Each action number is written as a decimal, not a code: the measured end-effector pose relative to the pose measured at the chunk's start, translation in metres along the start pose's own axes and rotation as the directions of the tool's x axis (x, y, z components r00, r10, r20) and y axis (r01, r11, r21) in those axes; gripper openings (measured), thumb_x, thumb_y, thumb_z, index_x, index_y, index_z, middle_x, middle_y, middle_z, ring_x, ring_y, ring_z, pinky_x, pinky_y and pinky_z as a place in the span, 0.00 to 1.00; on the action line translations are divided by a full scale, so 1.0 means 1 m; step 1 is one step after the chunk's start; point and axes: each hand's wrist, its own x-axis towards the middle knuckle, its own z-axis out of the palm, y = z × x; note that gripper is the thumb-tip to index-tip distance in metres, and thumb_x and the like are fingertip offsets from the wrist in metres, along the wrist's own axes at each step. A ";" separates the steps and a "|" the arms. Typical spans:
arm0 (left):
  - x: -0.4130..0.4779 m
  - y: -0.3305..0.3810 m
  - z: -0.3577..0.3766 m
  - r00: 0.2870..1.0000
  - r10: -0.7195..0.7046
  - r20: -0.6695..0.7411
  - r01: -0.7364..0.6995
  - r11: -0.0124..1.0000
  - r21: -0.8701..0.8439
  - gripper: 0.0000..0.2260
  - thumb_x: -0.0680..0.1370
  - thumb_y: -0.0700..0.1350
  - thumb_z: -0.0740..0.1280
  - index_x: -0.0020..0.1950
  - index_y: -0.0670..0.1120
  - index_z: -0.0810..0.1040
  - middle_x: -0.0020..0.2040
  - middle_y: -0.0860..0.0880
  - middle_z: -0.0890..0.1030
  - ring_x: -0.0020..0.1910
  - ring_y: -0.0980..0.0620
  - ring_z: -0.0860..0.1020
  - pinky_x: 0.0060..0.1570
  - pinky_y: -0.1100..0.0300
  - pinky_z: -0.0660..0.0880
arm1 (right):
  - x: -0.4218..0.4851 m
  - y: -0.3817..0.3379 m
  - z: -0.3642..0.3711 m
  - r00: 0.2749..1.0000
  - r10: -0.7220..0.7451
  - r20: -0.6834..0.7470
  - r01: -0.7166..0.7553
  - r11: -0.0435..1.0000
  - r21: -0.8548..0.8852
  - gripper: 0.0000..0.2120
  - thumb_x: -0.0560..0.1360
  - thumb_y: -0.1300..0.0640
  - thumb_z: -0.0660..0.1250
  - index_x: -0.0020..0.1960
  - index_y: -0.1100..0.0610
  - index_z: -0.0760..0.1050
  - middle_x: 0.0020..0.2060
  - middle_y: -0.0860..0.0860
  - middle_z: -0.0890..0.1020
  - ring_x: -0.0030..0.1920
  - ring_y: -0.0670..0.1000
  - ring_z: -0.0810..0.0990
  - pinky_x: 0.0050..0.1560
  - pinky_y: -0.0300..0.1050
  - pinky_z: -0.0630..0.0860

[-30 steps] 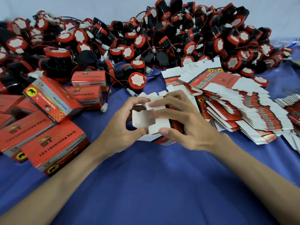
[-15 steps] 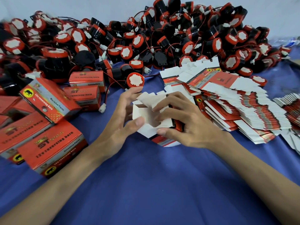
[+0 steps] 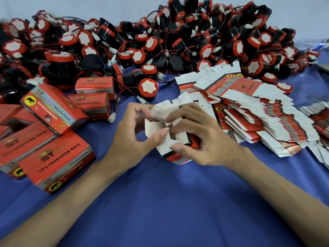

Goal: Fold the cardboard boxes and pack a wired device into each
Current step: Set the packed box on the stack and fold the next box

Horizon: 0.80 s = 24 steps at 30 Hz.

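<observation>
Box in hand: we see a half-formed red-and-white cardboard box [image 3: 164, 148] held between both hands at the middle of the view. It is low over the blue cloth-covered surface [image 3: 160, 202]; we cannot tell whether it touches.
Left hand: the left hand [image 3: 131, 139] has its fingers curled. Its thumb pad presses on one white flap and its fingertips are at the upper flaps, so it pinches card and nothing else.
Right hand: the right hand [image 3: 204, 139] wraps the red body, thumb below and fingers over, with the forefinger laid across a flap.
Why held so: we judge that the right hand acts as the clamp keeping the sleeve square while the left tucks the end flaps over one another so that the end locks.
Facing: the flapped, unclosed end is turned toward the left hand and up at us. The red printed body runs away under the right palm.
Long axis: we read it as lying roughly across, from left hand to right palm. The palm covers much of it, so we cannot tell the tilt.
Flat blanks: a fanned stack of unfolded red-and-white box blanks [image 3: 258, 111] lies just beside the right hand, handy for the next fold.
Devices: a heap of round black-and-red wired horns [image 3: 160, 41] fills the far side, and one lies near the box but apart from it.
Done boxes: closed red printed boxes [image 3: 53, 107] sit to the left, out of the folding space.
</observation>
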 end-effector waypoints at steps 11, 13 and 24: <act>0.003 0.002 -0.002 0.997 0.072 -0.009 -0.068 0.969 0.236 0.12 0.74 0.52 0.65 0.52 0.45 0.77 0.50 0.52 0.80 0.51 0.56 0.79 0.49 0.67 0.72 | -0.001 -0.005 -0.003 0.996 0.082 0.021 -0.082 0.996 -0.018 0.20 0.73 0.47 0.65 0.50 0.65 0.80 0.60 0.62 0.76 0.59 0.61 0.76 0.61 0.49 0.71; 0.003 0.002 -0.002 0.996 0.087 -0.009 -0.082 0.964 0.251 0.13 0.75 0.51 0.65 0.50 0.43 0.79 0.49 0.49 0.81 0.49 0.57 0.79 0.48 0.68 0.71 | -0.001 -0.006 -0.002 0.997 0.073 0.020 -0.072 0.997 -0.016 0.20 0.73 0.48 0.65 0.52 0.64 0.80 0.58 0.62 0.76 0.58 0.61 0.76 0.61 0.50 0.71; 0.001 0.001 0.001 0.989 0.138 0.057 -0.149 0.948 0.281 0.15 0.71 0.49 0.63 0.51 0.39 0.71 0.47 0.49 0.74 0.48 0.56 0.73 0.48 0.67 0.69 | 0.001 -0.012 -0.002 0.990 0.123 0.074 -0.122 0.992 -0.018 0.18 0.73 0.46 0.65 0.46 0.62 0.79 0.56 0.58 0.76 0.55 0.59 0.76 0.56 0.54 0.72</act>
